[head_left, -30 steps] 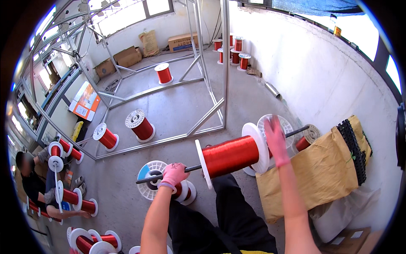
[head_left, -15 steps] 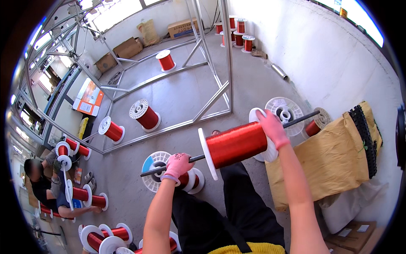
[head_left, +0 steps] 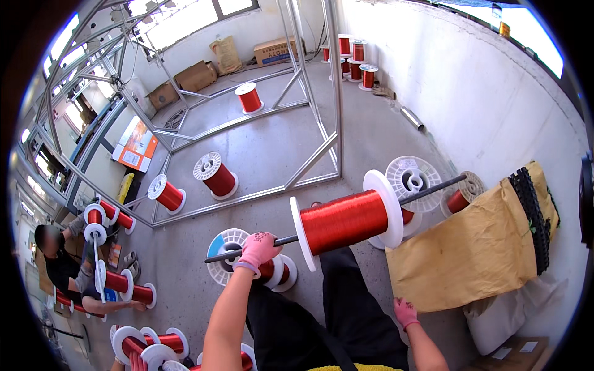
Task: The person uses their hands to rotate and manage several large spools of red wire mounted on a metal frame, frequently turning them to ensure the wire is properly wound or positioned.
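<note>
A dark rod [head_left: 427, 190] runs through the core of a large spool of red wire [head_left: 344, 221] with white flanges, held up in front of my legs. My left hand [head_left: 258, 248], in a pink glove, is wrapped round the rod's left part, a short way from the left flange. Past the right flange the rod's far end reaches over a white-flanged spool [head_left: 413, 166] by the wall; whether it rests on anything I cannot tell. My right hand [head_left: 406, 313], also pink-gloved, is low beside the brown sack [head_left: 458, 266], away from the spool, its fingers curled in with nothing visible in them.
A metal frame [head_left: 247, 201] stands ahead, with red-wire spools [head_left: 216, 176] around it. One spool [head_left: 228, 238] stands below my left hand. At left a person [head_left: 65, 260] sits among spools. Another pink-gloved hand [head_left: 137, 362] shows at lower left. Cardboard boxes [head_left: 520, 352] lie at lower right.
My right hand has let go of the spool's right flange and dropped down towards me, beside the sack. The left hand keeps its grip on the rod, and the spool stays up.
</note>
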Demonstrator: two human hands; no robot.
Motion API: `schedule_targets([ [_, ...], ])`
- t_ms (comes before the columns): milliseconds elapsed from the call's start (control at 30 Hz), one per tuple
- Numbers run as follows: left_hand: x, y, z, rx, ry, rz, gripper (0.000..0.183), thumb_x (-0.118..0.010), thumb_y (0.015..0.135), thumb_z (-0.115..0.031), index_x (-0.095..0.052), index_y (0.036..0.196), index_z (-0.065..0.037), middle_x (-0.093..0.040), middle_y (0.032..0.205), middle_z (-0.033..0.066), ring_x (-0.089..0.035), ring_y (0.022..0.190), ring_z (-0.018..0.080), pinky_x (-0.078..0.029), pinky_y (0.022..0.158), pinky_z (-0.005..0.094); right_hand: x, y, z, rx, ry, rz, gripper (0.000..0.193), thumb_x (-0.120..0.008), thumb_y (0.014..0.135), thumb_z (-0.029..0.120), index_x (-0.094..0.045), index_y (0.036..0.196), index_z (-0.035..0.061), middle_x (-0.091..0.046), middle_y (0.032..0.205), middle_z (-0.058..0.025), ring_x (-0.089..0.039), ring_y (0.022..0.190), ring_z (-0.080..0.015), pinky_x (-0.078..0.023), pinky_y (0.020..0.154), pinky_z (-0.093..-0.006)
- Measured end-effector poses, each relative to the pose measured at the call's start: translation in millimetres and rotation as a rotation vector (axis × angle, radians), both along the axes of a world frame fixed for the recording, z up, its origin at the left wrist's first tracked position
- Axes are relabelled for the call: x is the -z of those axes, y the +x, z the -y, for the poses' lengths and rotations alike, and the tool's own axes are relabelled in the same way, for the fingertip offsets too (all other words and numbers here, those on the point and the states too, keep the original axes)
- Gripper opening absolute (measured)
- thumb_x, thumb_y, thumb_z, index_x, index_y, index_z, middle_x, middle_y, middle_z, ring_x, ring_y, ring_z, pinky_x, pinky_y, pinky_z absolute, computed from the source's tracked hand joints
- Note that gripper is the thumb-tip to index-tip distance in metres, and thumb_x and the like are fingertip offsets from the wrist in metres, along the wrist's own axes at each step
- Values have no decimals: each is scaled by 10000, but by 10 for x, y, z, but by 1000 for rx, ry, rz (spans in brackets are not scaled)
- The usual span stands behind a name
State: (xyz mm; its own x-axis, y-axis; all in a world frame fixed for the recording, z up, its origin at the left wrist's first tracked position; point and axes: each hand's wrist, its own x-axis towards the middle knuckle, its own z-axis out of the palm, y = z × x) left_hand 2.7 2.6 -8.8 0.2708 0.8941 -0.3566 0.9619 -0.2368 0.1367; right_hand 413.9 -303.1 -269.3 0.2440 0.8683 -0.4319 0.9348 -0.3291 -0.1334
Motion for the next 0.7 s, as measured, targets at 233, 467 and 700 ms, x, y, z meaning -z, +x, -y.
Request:
schedule_targets([
  [233,-16,-35,21,-8,-9,3,317,-555,791,-387,-691,952,-150,-672,893,128,-640,854,322,-507,776,430,-798,-135,-478,185,22,-134,321,-297,941,327,-514,1081,137,-560,1127,-130,-579,936,-359,-463,777,-466],
  [467,-58,-9,14,-10,-38,8,321,-563,787,-368,-691,953,-125,-669,921,132,-636,880,317,-505,784,430,-1977,-125,-1208,278,803,-372,239,-453,916,220,-543,1077,68,-586,1033,-118,-585,915,-311,-460,743,-409],
  [700,-59,-98,55,1,19,10,325,-563,787,-376,-691,933,-115,-670,917,123,-639,874,312,-509,779,424,-3739,-659,-3042,180,908,-371,605,-502,888,380,-406,1285,-66,-515,1214,-278,-524,1130,-347,-411,951,-377],
])
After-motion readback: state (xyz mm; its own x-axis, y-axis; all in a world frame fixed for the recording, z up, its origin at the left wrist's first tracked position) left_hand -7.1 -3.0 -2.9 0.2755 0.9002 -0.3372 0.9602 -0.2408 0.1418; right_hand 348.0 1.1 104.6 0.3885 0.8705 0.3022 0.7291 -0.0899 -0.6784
